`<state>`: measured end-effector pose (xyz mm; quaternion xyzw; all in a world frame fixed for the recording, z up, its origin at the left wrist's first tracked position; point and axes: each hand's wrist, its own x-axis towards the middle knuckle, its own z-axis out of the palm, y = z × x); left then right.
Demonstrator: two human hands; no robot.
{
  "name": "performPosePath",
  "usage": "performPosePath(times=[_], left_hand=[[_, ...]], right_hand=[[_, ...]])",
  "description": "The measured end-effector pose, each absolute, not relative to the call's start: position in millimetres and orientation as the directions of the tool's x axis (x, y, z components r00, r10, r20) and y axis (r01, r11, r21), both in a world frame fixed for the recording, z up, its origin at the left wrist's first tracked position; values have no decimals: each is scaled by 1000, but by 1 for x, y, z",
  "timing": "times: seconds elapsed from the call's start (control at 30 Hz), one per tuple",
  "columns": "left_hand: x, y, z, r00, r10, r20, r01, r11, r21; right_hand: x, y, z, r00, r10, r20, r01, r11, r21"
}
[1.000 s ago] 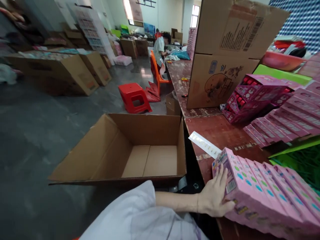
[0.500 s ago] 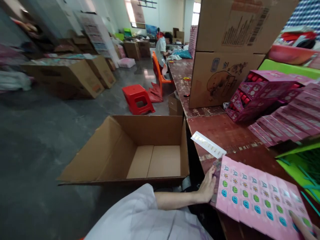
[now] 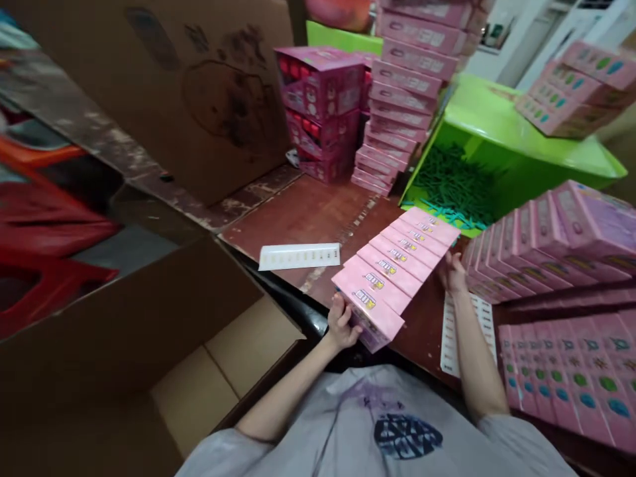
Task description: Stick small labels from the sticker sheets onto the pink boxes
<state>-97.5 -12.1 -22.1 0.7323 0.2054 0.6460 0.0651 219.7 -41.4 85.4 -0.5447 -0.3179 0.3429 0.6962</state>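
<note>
A row of pink boxes (image 3: pixel 392 262) lies pressed together between my two hands above the red-brown table. My left hand (image 3: pixel 342 323) grips the near end of the row, its fingers bent against the box side. At the far end, my right hand (image 3: pixel 453 273) holds the row with its fingers against the last box. A white sticker strip (image 3: pixel 299 256) lies on the table to the left of the row. Under my right forearm is a white sticker sheet (image 3: pixel 450 338), partly covered.
An open cardboard box (image 3: pixel 223 344) stands at the lower left, beside the table (image 3: pixel 293 209). Stacked pink boxes (image 3: pixel 402 99), magenta display boxes (image 3: pixel 322 99), a green bin (image 3: pixel 536 162) of green strips and more pink box rows (image 3: pixel 566 371) surround the work spot.
The view has swung to the right. The row of pink boxes between my hands now shows its logo side instead of the coloured icons, and my right hand is fully in view.
</note>
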Motion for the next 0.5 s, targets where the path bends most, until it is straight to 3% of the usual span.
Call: performPosePath(times=[0.07,0.13,0.3,0.37,0.5], left_hand=[[-103,-10,-38,186,429,884,267,-888,374],[-107,-14,-46,238,574,784,293,-811,505],[-104,-37,-30,105,815,570,183,-579,794],[-100,-44,-22,123,889,442,105,-454,885],[-98,-46,-18,184,959,217,64,-232,971]], right_hand=[[212,-32,63,679,733,30,-246,266,-932],[207,-27,50,745,667,14,-282,334,-899],[207,-25,46,755,654,-47,-359,352,-864],[208,-25,46,760,646,-64,-368,347,-862],[208,-25,45,785,616,-68,-328,321,-888]])
